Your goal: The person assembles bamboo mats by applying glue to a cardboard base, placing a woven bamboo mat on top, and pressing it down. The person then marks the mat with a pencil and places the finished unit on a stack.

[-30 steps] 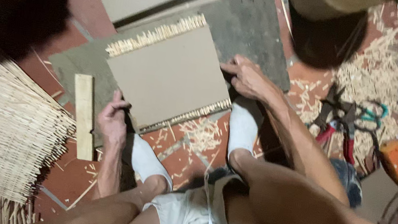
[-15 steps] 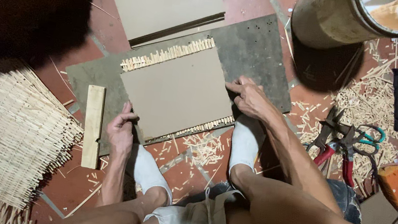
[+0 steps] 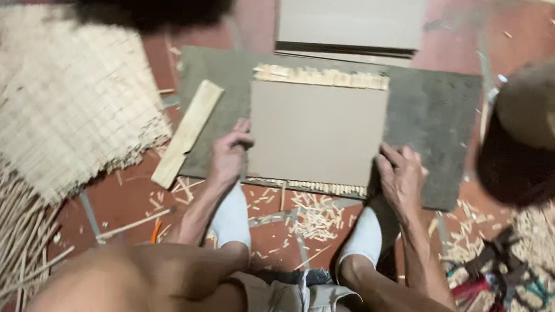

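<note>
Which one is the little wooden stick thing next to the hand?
Find the big grey board on the floor. At its left edge, just left of the left hand, lies the flat pale wooden slat, tilted. It is one smooth solid strip, unlike the woven mat farther left.

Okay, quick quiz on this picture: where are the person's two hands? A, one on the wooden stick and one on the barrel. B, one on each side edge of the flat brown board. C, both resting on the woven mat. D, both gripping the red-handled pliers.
B: the left hand grips the left edge of the flat brown board and the right hand grips its right edge, well clear of the woven mat and the red-handled pliers.
</note>
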